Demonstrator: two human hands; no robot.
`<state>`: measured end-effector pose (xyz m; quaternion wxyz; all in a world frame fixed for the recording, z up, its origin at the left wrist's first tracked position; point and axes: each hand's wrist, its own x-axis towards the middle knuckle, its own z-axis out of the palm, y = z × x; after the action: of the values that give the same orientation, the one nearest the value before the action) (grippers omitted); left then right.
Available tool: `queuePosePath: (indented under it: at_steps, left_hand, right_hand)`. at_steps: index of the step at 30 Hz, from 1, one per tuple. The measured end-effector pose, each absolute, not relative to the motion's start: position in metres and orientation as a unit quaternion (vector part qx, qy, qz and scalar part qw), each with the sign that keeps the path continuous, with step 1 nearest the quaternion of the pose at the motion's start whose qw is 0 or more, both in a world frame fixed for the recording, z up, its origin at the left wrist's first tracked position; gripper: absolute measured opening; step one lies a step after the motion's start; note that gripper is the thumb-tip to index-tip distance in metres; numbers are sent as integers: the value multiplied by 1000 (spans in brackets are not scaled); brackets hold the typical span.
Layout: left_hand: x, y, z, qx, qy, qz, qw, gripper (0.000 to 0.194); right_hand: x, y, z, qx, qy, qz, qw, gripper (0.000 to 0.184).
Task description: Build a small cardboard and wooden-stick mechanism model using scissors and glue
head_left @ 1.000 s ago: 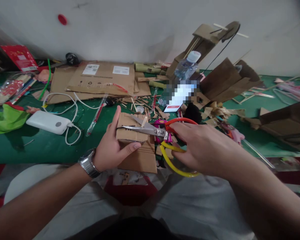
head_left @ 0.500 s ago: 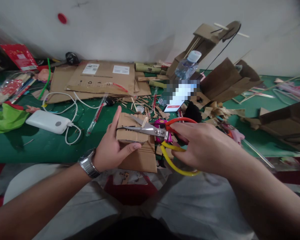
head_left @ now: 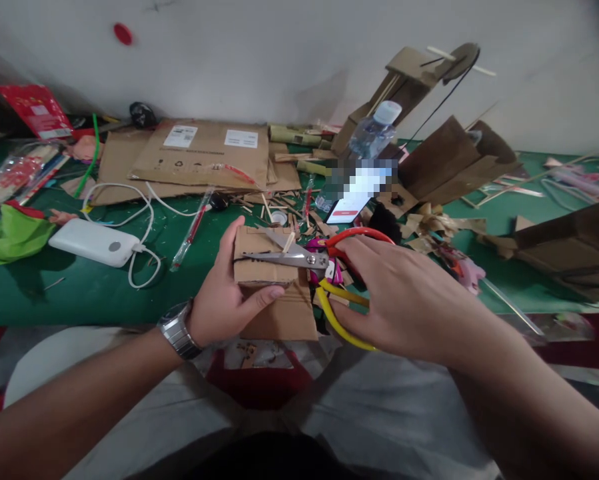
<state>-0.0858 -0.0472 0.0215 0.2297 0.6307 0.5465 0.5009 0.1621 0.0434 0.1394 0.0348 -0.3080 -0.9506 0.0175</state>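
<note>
My left hand (head_left: 234, 293) is closed round the left side of a small folded cardboard piece (head_left: 264, 271), its thumb along the near edge. A larger flap of the same brown card hangs toward me below it. In my right hand (head_left: 394, 293) is a pair of scissors (head_left: 312, 260) with one red and one yellow handle loop. The blades are parted and lie over the top of the cardboard. A short wooden stick (head_left: 288, 242) pokes up between the blades. Whether the blades touch the stick I cannot tell.
Flattened cardboard (head_left: 199, 157), a white power bank (head_left: 93, 244) with its cable, and a lit phone (head_left: 352, 197) lie on the green table. A plastic bottle (head_left: 372, 137) stands behind the phone. Cardboard models (head_left: 454, 160) occupy the right, with wood scraps (head_left: 274, 200) in the middle.
My right hand and the scissors have shifted slightly left and the handle loops have turned a little. The cardboard has stayed nearly in place in my left hand.
</note>
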Motion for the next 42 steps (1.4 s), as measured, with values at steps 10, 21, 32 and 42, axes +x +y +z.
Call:
queuePosePath:
  at_steps: [10, 21, 32, 42]
  left_hand:
    - [-81, -49, 25, 630, 530, 502, 266, 112]
    - [-73, -51, 18, 605, 549, 526, 236, 110]
    - [-85, -50, 27, 610, 531, 499, 313, 110]
    - [-124, -28, 35, 656, 452, 456, 396, 116]
  right_hand:
    - [156, 49, 147, -324, -945, 39, -27, 32]
    - [144, 40, 159, -330, -940, 33, -87, 33]
    - [156, 52, 147, -304, -951, 40, -48, 22]
    - [145, 70, 144, -262, -964, 43, 13, 28]
